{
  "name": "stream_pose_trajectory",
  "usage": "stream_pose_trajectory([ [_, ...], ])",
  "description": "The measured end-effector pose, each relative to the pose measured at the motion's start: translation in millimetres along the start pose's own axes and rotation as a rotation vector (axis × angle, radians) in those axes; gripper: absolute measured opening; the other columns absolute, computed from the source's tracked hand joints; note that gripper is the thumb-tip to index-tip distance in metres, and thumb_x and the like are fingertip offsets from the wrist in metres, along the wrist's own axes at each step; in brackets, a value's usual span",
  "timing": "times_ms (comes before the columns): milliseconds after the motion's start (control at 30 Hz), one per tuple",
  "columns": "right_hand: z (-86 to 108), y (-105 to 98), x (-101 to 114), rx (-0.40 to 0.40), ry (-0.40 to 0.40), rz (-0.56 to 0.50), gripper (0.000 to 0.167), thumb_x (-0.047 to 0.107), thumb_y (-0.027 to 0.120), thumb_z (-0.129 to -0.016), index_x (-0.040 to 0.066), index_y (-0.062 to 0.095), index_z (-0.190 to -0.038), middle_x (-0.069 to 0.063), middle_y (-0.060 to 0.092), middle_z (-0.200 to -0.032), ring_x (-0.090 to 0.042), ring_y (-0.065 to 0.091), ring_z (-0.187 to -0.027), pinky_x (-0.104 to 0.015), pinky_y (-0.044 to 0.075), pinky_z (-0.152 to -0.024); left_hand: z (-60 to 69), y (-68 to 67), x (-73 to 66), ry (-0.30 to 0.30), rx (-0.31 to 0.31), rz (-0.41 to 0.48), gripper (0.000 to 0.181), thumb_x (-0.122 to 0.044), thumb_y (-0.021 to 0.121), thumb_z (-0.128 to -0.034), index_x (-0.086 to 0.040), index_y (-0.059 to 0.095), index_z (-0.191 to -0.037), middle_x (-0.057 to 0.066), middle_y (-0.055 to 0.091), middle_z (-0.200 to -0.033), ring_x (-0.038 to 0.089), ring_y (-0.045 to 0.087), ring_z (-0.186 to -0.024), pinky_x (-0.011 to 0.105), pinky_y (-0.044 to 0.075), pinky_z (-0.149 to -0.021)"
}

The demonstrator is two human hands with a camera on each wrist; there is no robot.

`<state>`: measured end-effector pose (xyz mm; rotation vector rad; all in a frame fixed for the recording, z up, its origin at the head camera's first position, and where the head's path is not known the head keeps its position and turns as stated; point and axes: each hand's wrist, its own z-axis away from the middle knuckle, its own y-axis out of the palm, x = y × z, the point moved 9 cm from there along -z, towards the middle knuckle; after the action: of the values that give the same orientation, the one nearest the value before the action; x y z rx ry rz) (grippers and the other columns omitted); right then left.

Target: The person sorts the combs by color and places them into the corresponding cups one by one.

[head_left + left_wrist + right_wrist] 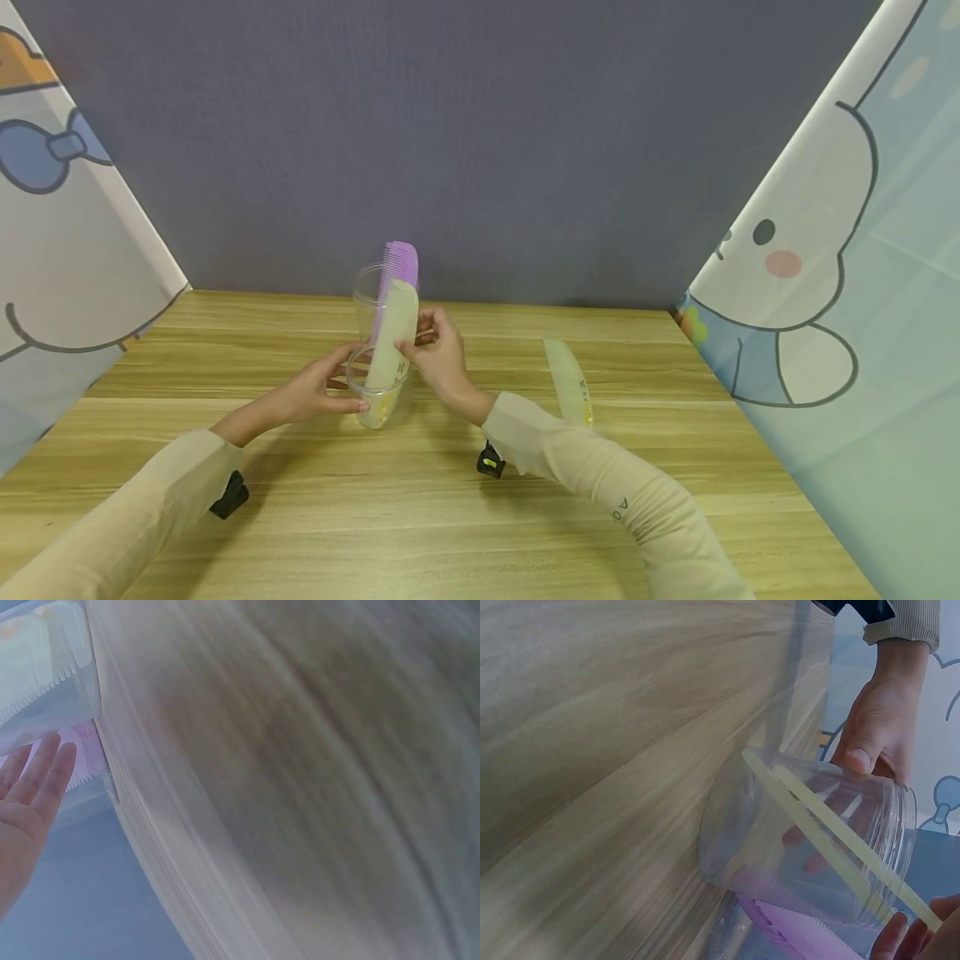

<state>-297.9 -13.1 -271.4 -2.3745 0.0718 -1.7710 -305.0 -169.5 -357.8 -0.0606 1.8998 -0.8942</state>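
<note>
In the head view, a clear plastic jar [403, 403] stands on the table left of centre. A pale yellow comb [392, 337] leans upright in it, and my right hand [442, 354] pinches its side above the rim. My left hand [318, 390] holds the jar from the left, thumb at the front and fingers behind. In the right wrist view, two pale strips [810, 829] cross inside the jar; whether they are two combs I cannot tell. Just behind stands a second clear jar [366, 292] with a purple comb [405, 262] upright in it.
Another pale yellow comb [567, 375] lies on the wooden table [375, 533], right of my right hand and partly hidden by the sleeve. A dark grey panel [450, 150] closes off the back. Cartoon-printed cloths hang at both sides.
</note>
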Motion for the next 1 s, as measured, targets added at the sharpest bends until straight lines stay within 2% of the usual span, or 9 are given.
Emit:
stream_pose_trajectory([
  [200, 1.2, 0, -1, -0.013, -0.005, 0.002, 0.033, -0.013, 0.065, -0.074, -0.011, 0.051, -0.104, -0.028, 0.056, -0.099, -0.035, 0.057, -0.083, -0.017, 0.046, -0.066, 0.2, -0.1, -0.5, 0.005, -0.002, -0.008, 0.084, -0.017, 0.074, -0.0765, 0.0, 0.023, -0.141, 0.027, 0.046, -0.128, 0.044, 0.052, -0.111, 0.048, 0.052, -0.084],
  [433, -1.4, -2, -7, -0.018, -0.011, -0.048, 0.03, -0.012, 0.062, -0.077, -0.01, 0.05, -0.105, -0.026, 0.056, -0.099, -0.025, 0.054, -0.081, -0.026, 0.051, -0.073, -0.5, 0.1, -0.5, 0.01, -0.002, -0.002, 0.084, -0.016, 0.074, -0.0764, 0.001, 0.023, -0.141, 0.027, 0.045, -0.129, 0.045, 0.05, -0.112, 0.048, 0.052, -0.084],
  [567, -3.2, -3, -10, -0.012, 0.0, -0.082, 0.029, -0.01, 0.057, -0.081, -0.009, 0.049, -0.109, -0.025, 0.054, -0.1, -0.019, 0.052, -0.079, -0.031, 0.055, -0.069, -0.5, 0.2, -1.7, 0.019, -0.008, 0.004, 0.084, -0.015, 0.074, -0.0759, 0.001, 0.023, -0.141, 0.029, 0.046, -0.129, 0.046, 0.05, -0.112, 0.049, 0.052, -0.083],
  [800, -7.6, -4, -13, -0.004, -0.003, -0.123, 0.03, -0.009, 0.057, -0.081, -0.009, 0.049, -0.11, -0.029, 0.052, -0.099, -0.019, 0.051, -0.077, -0.016, 0.05, -0.056, -0.4, 1.0, 0.8, 0.015, -0.017, -0.016, 0.08, -0.014, 0.074, -0.0766, 0.003, 0.025, -0.138, 0.03, 0.046, -0.127, 0.047, 0.052, -0.109, 0.047, 0.053, -0.082],
  [1000, -18.8, -1, -33, 0.02, 0.002, -0.136, 0.033, -0.005, 0.062, -0.082, -0.004, 0.052, -0.113, -0.028, 0.052, -0.1, -0.019, 0.051, -0.077, -0.016, 0.05, -0.055, -0.3, 0.9, 0.8, 0.008, -0.018, -0.012, 0.08, -0.014, 0.073, -0.0769, 0.002, 0.025, -0.139, 0.03, 0.046, -0.128, 0.046, 0.052, -0.109, 0.045, 0.053, -0.082],
])
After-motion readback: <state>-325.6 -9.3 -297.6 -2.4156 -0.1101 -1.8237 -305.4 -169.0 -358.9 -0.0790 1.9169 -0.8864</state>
